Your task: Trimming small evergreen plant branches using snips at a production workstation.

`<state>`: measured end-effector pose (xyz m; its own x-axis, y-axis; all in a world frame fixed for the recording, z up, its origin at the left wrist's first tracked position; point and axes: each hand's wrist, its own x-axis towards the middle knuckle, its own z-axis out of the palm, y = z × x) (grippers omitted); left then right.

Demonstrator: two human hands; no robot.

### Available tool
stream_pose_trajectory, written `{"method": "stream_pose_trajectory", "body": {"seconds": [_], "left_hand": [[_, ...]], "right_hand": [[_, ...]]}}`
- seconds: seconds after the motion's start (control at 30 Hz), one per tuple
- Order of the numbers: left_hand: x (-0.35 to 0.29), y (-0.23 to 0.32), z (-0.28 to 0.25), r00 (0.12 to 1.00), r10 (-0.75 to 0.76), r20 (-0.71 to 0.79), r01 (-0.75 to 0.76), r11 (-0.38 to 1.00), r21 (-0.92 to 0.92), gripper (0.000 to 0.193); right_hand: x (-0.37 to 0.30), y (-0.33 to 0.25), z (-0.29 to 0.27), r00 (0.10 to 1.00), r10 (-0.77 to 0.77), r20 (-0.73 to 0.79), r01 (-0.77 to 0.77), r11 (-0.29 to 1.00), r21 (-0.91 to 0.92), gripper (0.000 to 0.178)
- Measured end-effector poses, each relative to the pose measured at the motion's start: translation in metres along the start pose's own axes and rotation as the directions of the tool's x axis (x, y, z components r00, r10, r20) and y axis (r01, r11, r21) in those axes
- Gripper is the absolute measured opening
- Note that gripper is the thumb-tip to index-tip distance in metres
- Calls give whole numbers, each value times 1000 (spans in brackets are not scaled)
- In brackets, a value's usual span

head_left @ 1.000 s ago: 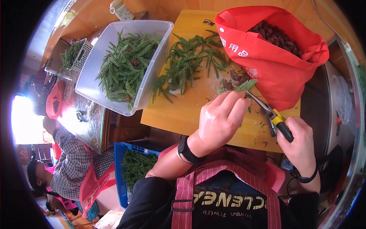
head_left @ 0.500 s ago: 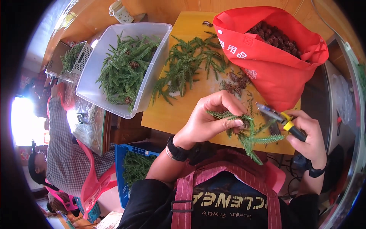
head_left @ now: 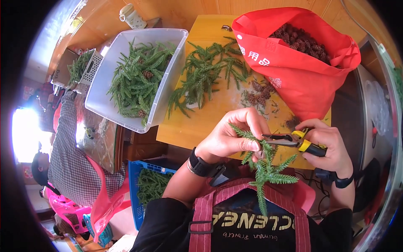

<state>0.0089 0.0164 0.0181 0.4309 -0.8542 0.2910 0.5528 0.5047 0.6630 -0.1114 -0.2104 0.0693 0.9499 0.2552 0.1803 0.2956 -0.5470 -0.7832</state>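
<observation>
My left hand pinches a green artificial pine sprig whose needled tips hang down in front of my chest. In my right hand is a pair of pliers with black and yellow handles. The plier jaws point left and reach the stem beside my left fingertips. Whether they grip the stem is too small to tell. Several loose brown pine cones lie on the yellow table beyond my hands, next to a spread of green pine sprigs.
A clear plastic bin of sprigs stands at the left table edge. A red bag filled with pine cones stands far right. Below left is a blue crate with greenery. A person in a checked sleeve works at another table on the left.
The pliers have moved left and down, from apart to the stem at my left fingertips. The sprig has turned so its tips hang lower.
</observation>
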Motion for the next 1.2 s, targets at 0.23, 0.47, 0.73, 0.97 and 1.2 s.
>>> {"method": "stream_pose_trajectory", "body": {"seconds": [0.23, 0.47, 0.73, 0.97, 1.2], "left_hand": [[-3, -2, -5, 998, -45, 46, 47, 998, -30, 23], [-2, 13, -1, 996, -29, -83, 48, 970, 239, 19], [2, 15, 6, 955, 277, 102, -207, 379, 902, 16], [-15, 6, -10, 989, 62, -134, 16, 856, 516, 17], [-14, 2, -7, 999, 50, -15, -40, 914, 405, 16]], "right_hand": [[0, 1, 7, 995, -64, -71, 59, 995, -74, 16], [-5, -14, 9, 985, -5, -171, -34, 975, -221, 19], [-16, -12, 12, 953, 188, -238, -225, 965, -139, 18], [-42, 50, 20, 872, 376, -313, -461, 846, -267, 18], [-36, 49, 30, 915, 267, -304, -395, 750, -530, 20]]}}
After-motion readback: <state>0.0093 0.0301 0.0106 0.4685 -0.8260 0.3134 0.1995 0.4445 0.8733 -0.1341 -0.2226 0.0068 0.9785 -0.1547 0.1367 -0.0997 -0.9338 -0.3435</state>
